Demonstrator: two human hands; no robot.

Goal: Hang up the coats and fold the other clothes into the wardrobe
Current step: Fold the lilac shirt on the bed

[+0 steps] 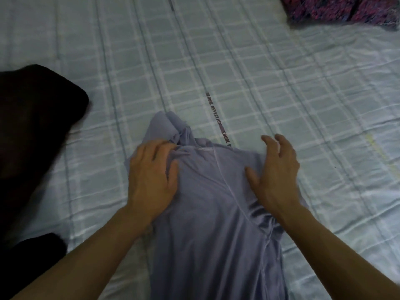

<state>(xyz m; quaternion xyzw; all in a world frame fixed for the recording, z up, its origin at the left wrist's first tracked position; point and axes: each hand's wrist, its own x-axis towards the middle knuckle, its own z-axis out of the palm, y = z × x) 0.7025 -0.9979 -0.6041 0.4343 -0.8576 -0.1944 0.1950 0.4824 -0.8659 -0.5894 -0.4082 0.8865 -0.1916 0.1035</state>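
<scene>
A lilac-grey shirt (207, 213) lies lengthwise on the bed, collar end away from me, one sleeve bunched up past its top left. My left hand (153, 176) rests flat on the shirt's upper left, fingertips at the crumpled collar. My right hand (275, 176) lies on the upper right shoulder of the shirt with fingers spread and loosely bent, holding nothing. The shirt's lower part runs out of the bottom of the view.
The bed carries a pale checked sheet (259, 72) with a printed text stripe. A dark garment (32, 131) lies heaped at the left edge. A purple and pink patterned cloth (346, 9) sits at the far right corner.
</scene>
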